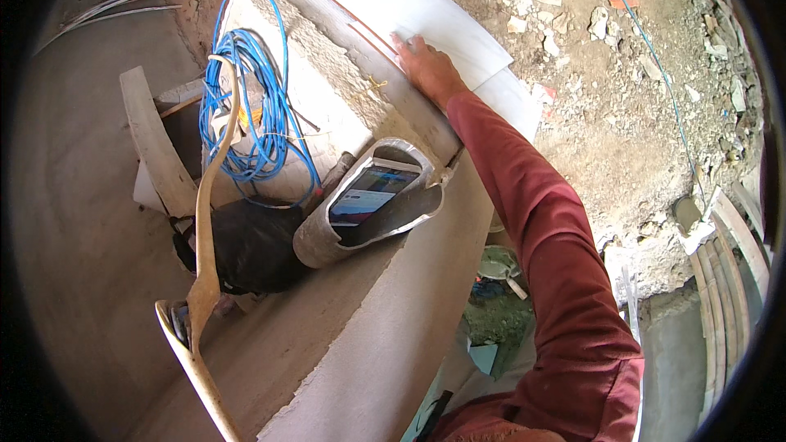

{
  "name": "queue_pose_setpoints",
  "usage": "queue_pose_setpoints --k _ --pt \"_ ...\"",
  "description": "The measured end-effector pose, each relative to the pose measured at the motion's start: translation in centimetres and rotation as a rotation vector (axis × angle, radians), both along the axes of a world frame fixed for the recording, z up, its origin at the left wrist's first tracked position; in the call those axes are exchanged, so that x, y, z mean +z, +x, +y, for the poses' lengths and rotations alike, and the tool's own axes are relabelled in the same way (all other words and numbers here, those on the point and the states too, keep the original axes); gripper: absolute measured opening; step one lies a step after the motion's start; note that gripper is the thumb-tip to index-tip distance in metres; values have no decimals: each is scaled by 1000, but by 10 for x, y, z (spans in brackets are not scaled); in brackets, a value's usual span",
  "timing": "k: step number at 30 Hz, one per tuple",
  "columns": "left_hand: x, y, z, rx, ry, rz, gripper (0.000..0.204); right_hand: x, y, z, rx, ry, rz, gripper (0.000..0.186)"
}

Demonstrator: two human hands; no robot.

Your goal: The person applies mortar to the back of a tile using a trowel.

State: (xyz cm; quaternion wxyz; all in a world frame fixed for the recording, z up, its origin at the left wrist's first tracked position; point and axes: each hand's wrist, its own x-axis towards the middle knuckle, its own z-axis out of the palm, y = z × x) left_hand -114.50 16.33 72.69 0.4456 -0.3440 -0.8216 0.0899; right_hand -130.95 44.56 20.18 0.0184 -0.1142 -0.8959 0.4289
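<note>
My right hand (426,65), on a maroon-sleeved arm, reaches to white sheets (446,8) lying on a ledge (385,311). Its fingertips rest on the sheet beside thin reddish-brown strips (368,33); the fingers look slightly bent and apart. Nearer me, a phone with a lit screen (368,196) sits inside a cut grey pipe (323,237). To its left, a coil of blue cable (250,151) hangs over a rough white block (323,90). My left hand is not in view.
A long bent pale handle (205,254) leans beside a black bag (254,250). A curved board (151,139) and thin rods (123,4) stand at left. At right lie rubble-strewn ground (589,115), a blue line (655,65) and curved planks (720,311).
</note>
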Motion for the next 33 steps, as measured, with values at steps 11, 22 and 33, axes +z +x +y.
queue_pose_setpoints --k 11,22,33 --pt "-5 -9 -5 12 12 0 43 -6 -15 31 -85 485 115 39" --pt "0 -10 -2 -22 28 33 42 -2 -55 154 -150 131 -293 27" --pt "15 17 -20 -54 73 97 40 70 177 226 -120 168 -218 22"
